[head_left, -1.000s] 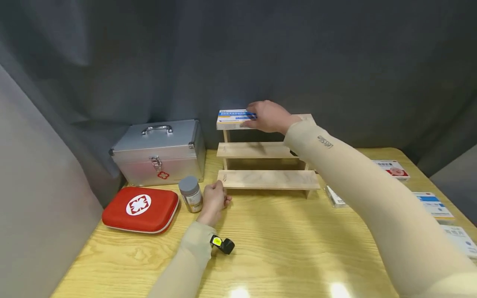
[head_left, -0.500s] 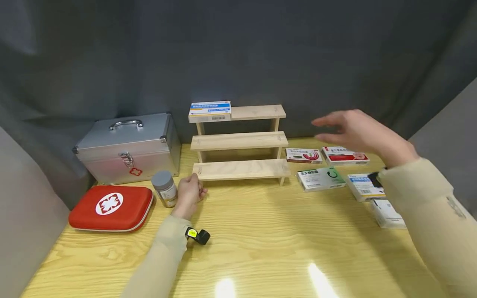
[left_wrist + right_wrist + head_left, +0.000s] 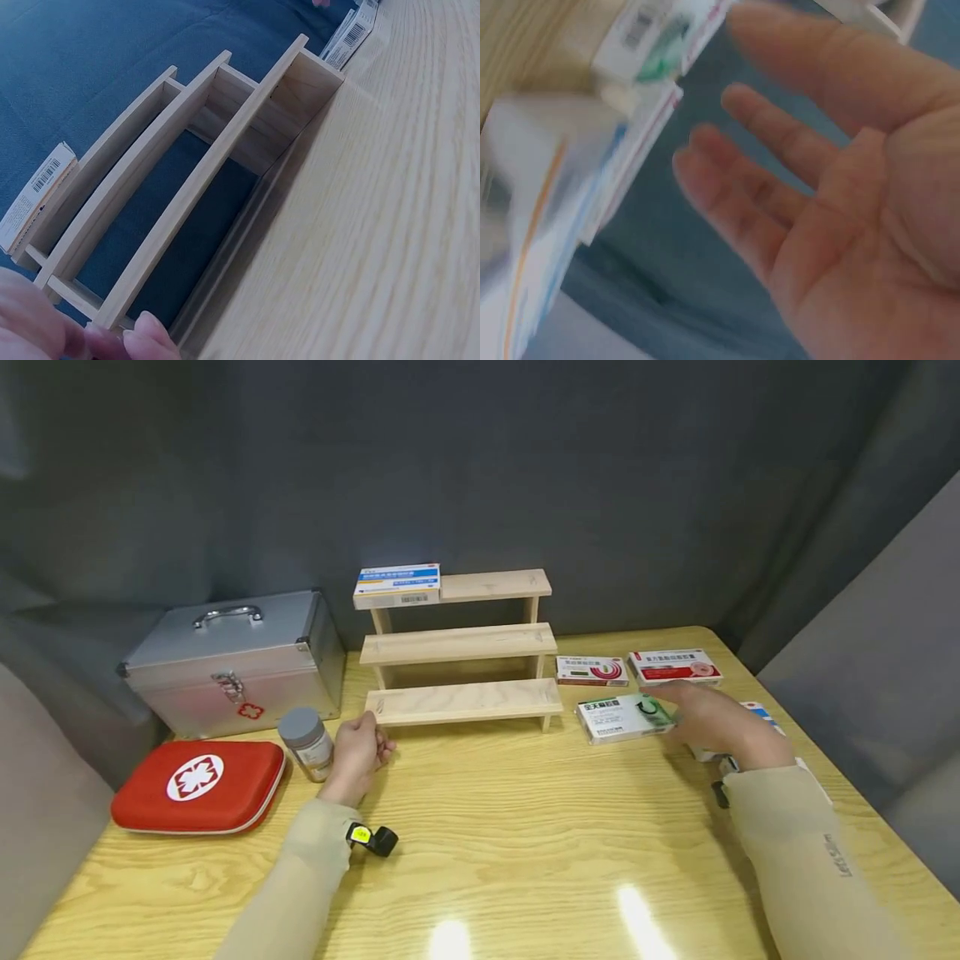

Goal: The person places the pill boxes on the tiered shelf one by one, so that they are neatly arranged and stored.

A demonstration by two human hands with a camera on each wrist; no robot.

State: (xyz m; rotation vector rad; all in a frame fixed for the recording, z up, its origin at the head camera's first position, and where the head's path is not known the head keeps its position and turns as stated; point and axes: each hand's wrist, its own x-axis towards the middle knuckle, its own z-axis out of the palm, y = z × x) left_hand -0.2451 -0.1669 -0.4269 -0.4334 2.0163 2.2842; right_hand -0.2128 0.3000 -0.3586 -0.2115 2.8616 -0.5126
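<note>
My left hand point(image 3: 356, 750) pinches the left end of the lowest board of a three-step wooden shelf point(image 3: 463, 702). In the left wrist view, its fingertips point(image 3: 150, 339) lie against that board's end. A white-and-blue medicine box point(image 3: 397, 585) lies at the left of the top step. My right hand point(image 3: 723, 722) is over the right side of the table, fingers extended, at the right end of a green-and-white medicine box point(image 3: 618, 720). The right wrist view shows its palm point(image 3: 862, 225) with nothing held; whether it touches a box cannot be told.
Two red-and-white medicine boxes point(image 3: 592, 671) point(image 3: 675, 667) lie behind the green one. Another blue-and-white box point(image 3: 763, 717) is partly covered by the right hand. At left are a grey-capped bottle point(image 3: 307, 743), a red first-aid case point(image 3: 198, 787) and a silver metal case point(image 3: 232, 668). A dark curtain hangs behind.
My right hand has let go of the white-and-blue medicine box on the top step and moved right and down to the boxes. The left hand stays at the shelf; the head view has shifted right.
</note>
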